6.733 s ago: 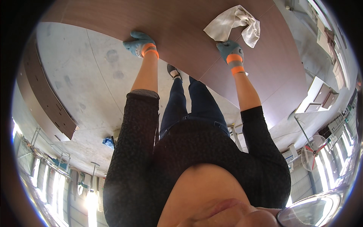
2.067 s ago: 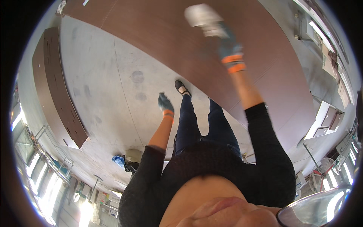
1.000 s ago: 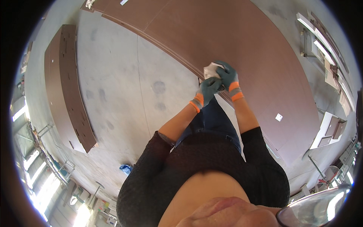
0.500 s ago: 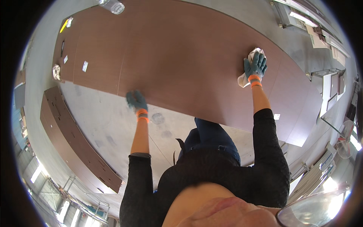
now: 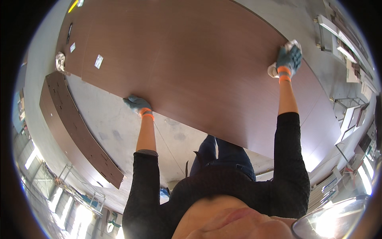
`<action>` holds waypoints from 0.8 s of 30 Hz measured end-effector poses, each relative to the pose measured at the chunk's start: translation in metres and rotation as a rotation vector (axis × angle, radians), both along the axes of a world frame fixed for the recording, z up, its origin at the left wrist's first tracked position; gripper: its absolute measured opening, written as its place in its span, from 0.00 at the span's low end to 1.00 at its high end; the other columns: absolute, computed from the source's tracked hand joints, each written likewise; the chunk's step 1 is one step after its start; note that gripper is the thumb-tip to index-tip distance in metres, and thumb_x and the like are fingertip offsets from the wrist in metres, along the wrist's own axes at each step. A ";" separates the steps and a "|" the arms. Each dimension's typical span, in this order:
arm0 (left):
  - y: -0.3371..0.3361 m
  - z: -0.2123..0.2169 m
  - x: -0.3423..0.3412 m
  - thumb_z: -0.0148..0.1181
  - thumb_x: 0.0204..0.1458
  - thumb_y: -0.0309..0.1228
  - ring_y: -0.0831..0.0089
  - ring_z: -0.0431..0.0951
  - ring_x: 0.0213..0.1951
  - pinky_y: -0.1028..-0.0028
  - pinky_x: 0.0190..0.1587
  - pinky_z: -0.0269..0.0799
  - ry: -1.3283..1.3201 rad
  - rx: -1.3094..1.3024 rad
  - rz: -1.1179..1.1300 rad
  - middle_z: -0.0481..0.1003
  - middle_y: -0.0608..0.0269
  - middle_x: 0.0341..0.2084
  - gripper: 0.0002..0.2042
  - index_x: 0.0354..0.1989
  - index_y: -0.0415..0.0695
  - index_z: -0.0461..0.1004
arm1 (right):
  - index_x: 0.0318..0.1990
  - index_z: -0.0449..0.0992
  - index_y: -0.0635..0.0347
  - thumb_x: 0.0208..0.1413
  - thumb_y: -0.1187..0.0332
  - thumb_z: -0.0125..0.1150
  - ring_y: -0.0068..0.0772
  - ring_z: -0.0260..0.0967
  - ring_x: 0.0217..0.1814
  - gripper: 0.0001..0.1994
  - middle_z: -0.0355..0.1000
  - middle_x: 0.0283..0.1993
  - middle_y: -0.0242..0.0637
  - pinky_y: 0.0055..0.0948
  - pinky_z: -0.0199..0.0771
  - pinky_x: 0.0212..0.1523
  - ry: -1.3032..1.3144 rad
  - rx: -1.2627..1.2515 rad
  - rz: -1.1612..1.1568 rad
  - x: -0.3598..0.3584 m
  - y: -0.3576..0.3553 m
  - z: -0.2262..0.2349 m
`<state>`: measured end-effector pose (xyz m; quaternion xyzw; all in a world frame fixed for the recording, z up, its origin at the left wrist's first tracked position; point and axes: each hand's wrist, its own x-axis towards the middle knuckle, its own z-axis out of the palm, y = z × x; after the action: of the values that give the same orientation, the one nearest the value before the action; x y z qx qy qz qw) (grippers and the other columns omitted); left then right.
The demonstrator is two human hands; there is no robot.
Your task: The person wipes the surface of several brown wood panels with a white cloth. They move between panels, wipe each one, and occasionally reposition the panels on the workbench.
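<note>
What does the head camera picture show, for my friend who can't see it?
A person leans over a big brown wooden panel, pressing a white cloth on its far side with the gloved right hand. The gloved left hand rests on the panel's near edge. A narrower brown board lies on the grey floor to the left.

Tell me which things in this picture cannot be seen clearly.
Head view only:
- Cloth: mostly covered by the right hand.
- Left hand: its fingertips lie on the brown panel edge; grip unclear.
- Small labels on the panel: too small to tell.
- Legs: feet hidden behind the panel.
</note>
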<state>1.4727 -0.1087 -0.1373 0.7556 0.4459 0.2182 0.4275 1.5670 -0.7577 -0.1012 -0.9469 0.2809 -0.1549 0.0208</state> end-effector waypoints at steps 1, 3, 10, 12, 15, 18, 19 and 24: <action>-0.016 0.009 0.001 0.41 0.73 0.39 0.55 0.71 0.67 0.63 0.68 0.67 0.065 -0.014 0.013 0.66 0.48 0.71 0.26 0.75 0.38 0.58 | 0.74 0.60 0.48 0.62 0.42 0.59 0.41 0.47 0.82 0.37 0.55 0.79 0.35 0.47 0.50 0.78 0.057 0.027 0.127 0.026 0.023 0.005; -0.030 0.023 0.004 0.41 0.73 0.38 0.55 0.71 0.67 0.64 0.67 0.67 0.123 -0.028 0.013 0.66 0.49 0.71 0.26 0.75 0.38 0.58 | 0.73 0.61 0.48 0.63 0.40 0.55 0.43 0.49 0.81 0.36 0.56 0.77 0.38 0.47 0.49 0.78 0.180 0.008 0.224 0.077 0.085 0.005; -0.031 0.021 0.003 0.43 0.73 0.37 0.59 0.65 0.71 0.68 0.72 0.59 -0.068 -0.225 0.034 0.62 0.54 0.73 0.26 0.76 0.41 0.58 | 0.66 0.62 0.47 0.60 0.55 0.60 0.48 0.50 0.78 0.28 0.56 0.74 0.39 0.49 0.56 0.72 0.261 -0.034 0.935 0.071 0.351 0.042; -0.018 0.025 -0.001 0.46 0.72 0.40 0.57 0.67 0.69 0.66 0.70 0.62 -0.060 -0.199 -0.015 0.64 0.51 0.72 0.27 0.75 0.39 0.58 | 0.47 0.72 0.50 0.52 0.64 0.62 0.42 0.63 0.65 0.14 0.67 0.59 0.35 0.41 0.71 0.60 0.470 0.273 1.108 0.029 0.421 0.120; 0.048 -0.024 -0.012 0.52 0.69 0.47 0.54 0.74 0.57 0.62 0.62 0.69 -0.385 -0.484 -0.213 0.71 0.47 0.63 0.30 0.72 0.41 0.62 | 0.45 0.74 0.52 0.57 0.69 0.58 0.37 0.72 0.59 0.09 0.74 0.52 0.35 0.35 0.73 0.60 0.059 0.695 1.241 -0.062 0.520 0.028; 0.124 -0.017 -0.073 0.47 0.65 0.63 0.62 0.66 0.61 0.54 0.65 0.64 -0.184 -0.766 0.083 0.63 0.63 0.68 0.36 0.70 0.47 0.65 | 0.64 0.73 0.56 0.64 0.63 0.56 0.39 0.66 0.73 0.22 0.73 0.67 0.38 0.42 0.63 0.74 0.971 0.658 1.390 -0.176 0.569 0.017; 0.145 -0.009 -0.076 0.46 0.64 0.65 0.59 0.66 0.64 0.51 0.69 0.61 -0.193 -0.844 0.093 0.61 0.61 0.71 0.38 0.72 0.47 0.63 | 0.48 0.79 0.36 0.56 0.56 0.63 0.40 0.76 0.53 0.12 0.81 0.45 0.28 0.42 0.75 0.52 0.738 0.843 1.068 -0.240 0.569 -0.043; 0.314 0.009 -0.260 0.49 0.64 0.63 0.50 0.62 0.72 0.50 0.71 0.60 0.006 -0.572 0.350 0.56 0.61 0.77 0.41 0.77 0.46 0.56 | 0.54 0.77 0.52 0.54 0.60 0.67 0.48 0.72 0.59 0.20 0.77 0.52 0.40 0.45 0.70 0.63 0.304 0.982 1.399 -0.261 0.541 0.053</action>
<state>1.2129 0.2051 -0.1282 0.5175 0.6134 0.1519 0.5769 1.3060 -0.2171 -0.0483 -0.7964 -0.3312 0.1606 0.4798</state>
